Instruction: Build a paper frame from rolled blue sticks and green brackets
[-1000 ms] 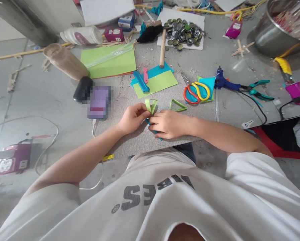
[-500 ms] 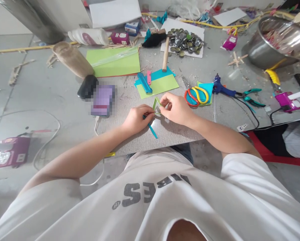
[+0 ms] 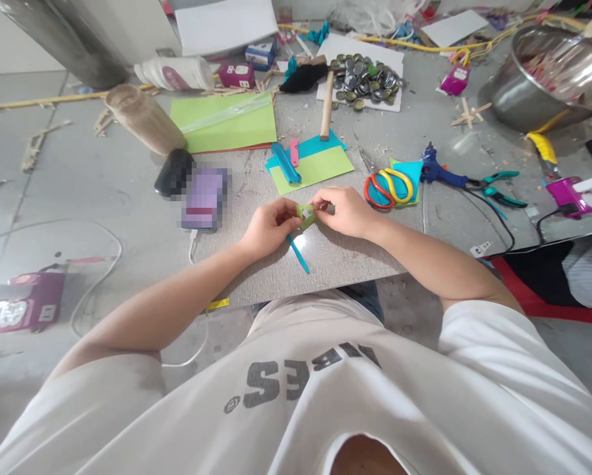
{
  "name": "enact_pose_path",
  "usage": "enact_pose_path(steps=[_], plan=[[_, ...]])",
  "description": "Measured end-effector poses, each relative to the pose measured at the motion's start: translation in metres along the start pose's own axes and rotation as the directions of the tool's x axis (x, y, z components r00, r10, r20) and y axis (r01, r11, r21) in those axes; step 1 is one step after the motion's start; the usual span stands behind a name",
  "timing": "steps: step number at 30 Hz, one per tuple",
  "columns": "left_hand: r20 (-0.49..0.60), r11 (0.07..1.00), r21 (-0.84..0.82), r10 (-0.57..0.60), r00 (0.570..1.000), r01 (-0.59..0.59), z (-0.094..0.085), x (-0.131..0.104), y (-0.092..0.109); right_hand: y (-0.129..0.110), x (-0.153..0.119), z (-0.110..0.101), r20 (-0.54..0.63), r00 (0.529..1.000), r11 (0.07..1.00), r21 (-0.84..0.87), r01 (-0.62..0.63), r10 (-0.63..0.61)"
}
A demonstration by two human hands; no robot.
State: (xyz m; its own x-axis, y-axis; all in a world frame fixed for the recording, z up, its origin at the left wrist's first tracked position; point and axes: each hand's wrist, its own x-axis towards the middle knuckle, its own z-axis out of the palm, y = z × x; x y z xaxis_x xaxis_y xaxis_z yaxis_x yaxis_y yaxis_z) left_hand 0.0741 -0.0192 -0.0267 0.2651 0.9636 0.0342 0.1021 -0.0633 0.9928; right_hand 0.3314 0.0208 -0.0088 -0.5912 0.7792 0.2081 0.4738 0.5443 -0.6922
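A narrow strip of green paper (image 3: 308, 223), folded into a small angular loop, is pinched at both sides. My left hand (image 3: 270, 229) grips its left part between thumb and fingers. On the other side my right hand (image 3: 344, 210) has its fingertips closed on the strip's upper right. A slim blue pen-like thing (image 3: 298, 255) slants out from beneath my left hand; whether that hand holds it I cannot tell. Just beyond the hands lie green and blue paper sheets (image 3: 320, 173) with a blue tool (image 3: 286, 165) and a small pink piece (image 3: 294, 152) on them.
Scissors (image 3: 389, 189) with red and yellow handles, a blue glue gun (image 3: 442, 170) and teal pliers (image 3: 503, 188) lie to the right. A phone (image 3: 204, 198) and a tilted bottle (image 3: 145, 122) are left. Bottle caps (image 3: 362, 80) and a metal pot (image 3: 536, 86) are farther back.
The green strip has turned from a pointed, upright triangle to a lower, tilted loop. My left hand has rotated, with its fingers raised onto the strip; my right hand has shifted slightly.
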Motion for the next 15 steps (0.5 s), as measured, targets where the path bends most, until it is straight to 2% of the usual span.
enact_pose_path(steps=[3, 5, 6, 8, 9, 11, 12, 14, 15], plan=[[-0.003, 0.995, 0.104, -0.006, 1.0, 0.006, -0.002, -0.001, -0.002, 0.002, 0.001, -0.014, -0.039, 0.994, 0.992, -0.074, 0.103, -0.107], [-0.006, 0.99, 0.14, -0.019, 1.0, 0.019, -0.003, -0.001, -0.003, 0.0, 0.002, -0.043, -0.168, 0.976, 0.978, -0.175, 0.112, -0.141], [-0.002, 0.988, 0.151, -0.022, 1.0, 0.023, -0.003, -0.001, -0.002, -0.001, 0.0, -0.063, -0.255, 0.96, 0.973, -0.223, 0.06, -0.117], [0.009, 0.987, 0.159, -0.022, 1.0, 0.021, -0.003, -0.001, -0.001, -0.004, -0.005, -0.108, -0.429, 0.903, 0.949, -0.274, -0.156, 0.025], [0.014, 0.987, 0.16, -0.017, 1.0, 0.014, -0.003, -0.001, 0.0, -0.006, -0.01, -0.129, -0.484, 0.862, 0.907, -0.282, -0.314, 0.149], [0.025, 0.987, 0.16, -0.005, 1.0, 0.001, -0.003, -0.001, 0.001, -0.007, -0.024, -0.164, -0.547, 0.736, 0.729, -0.298, -0.617, 0.4], [0.031, 0.987, 0.16, -0.003, 1.0, -0.002, -0.003, -0.001, 0.002, -0.005, -0.033, -0.176, -0.557, 0.666, 0.626, -0.303, -0.719, 0.496], [0.043, 0.987, 0.163, -0.006, 0.999, -0.001, -0.004, -0.001, 0.004, 0.001, -0.053, -0.19, -0.518, 0.575, 0.478, -0.322, -0.817, 0.634], [0.044, 0.986, 0.166, -0.008, 0.999, 0.0, -0.004, -0.001, 0.005, 0.006, -0.062, -0.193, -0.473, 0.551, 0.443, -0.328, -0.834, 0.687]])
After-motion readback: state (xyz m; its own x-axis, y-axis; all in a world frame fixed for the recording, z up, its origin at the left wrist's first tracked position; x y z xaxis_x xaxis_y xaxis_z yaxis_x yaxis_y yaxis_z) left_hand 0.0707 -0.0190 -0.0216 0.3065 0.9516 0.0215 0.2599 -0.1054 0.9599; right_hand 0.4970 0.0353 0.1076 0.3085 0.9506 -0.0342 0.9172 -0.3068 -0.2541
